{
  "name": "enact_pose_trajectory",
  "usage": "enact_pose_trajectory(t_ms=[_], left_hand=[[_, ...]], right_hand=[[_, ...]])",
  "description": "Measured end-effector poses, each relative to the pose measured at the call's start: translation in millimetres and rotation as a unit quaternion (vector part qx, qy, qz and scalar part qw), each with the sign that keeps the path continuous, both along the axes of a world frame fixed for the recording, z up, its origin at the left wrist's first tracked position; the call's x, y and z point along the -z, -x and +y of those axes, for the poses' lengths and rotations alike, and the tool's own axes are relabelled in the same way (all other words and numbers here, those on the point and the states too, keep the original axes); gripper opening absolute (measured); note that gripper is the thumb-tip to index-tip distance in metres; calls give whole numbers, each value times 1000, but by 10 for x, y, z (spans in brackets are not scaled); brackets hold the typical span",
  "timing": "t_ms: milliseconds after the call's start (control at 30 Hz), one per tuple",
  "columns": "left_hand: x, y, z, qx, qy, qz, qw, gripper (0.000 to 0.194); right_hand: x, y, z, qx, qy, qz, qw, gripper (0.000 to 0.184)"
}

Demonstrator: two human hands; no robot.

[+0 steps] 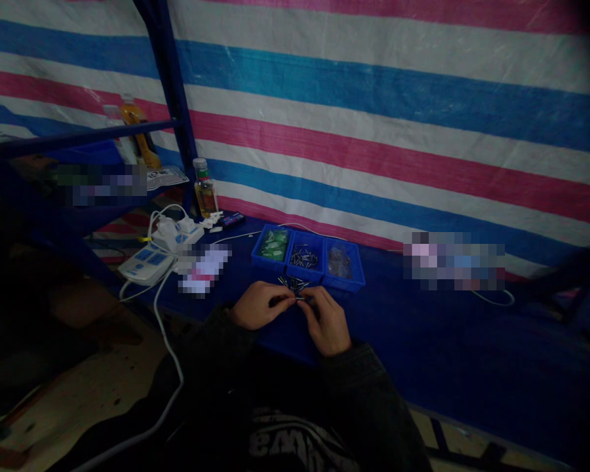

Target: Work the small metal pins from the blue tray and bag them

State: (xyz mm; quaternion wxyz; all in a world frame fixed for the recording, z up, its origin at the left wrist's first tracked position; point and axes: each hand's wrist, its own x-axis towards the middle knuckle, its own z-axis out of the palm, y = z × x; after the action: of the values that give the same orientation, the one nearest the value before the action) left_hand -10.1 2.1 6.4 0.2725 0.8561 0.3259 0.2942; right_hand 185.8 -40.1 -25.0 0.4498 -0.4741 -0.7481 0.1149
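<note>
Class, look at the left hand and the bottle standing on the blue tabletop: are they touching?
Apart. The head view shows blue tabletop between the left hand and the bottle.

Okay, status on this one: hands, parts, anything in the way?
Left hand and right hand pinching a small rod between them. Loose pile just beyond, before the blue bins. Nothing visibly blocking the fingers.
</note>
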Motion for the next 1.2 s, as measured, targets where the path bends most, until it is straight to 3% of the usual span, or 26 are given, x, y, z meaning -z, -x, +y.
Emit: enact_pose_trajectory(t_ms=[1200], left_hand=[[1,1,-12,-25,0,-26,999,15]], right_hand=[[8,10,-5,-18,7,-9,1000,13]])
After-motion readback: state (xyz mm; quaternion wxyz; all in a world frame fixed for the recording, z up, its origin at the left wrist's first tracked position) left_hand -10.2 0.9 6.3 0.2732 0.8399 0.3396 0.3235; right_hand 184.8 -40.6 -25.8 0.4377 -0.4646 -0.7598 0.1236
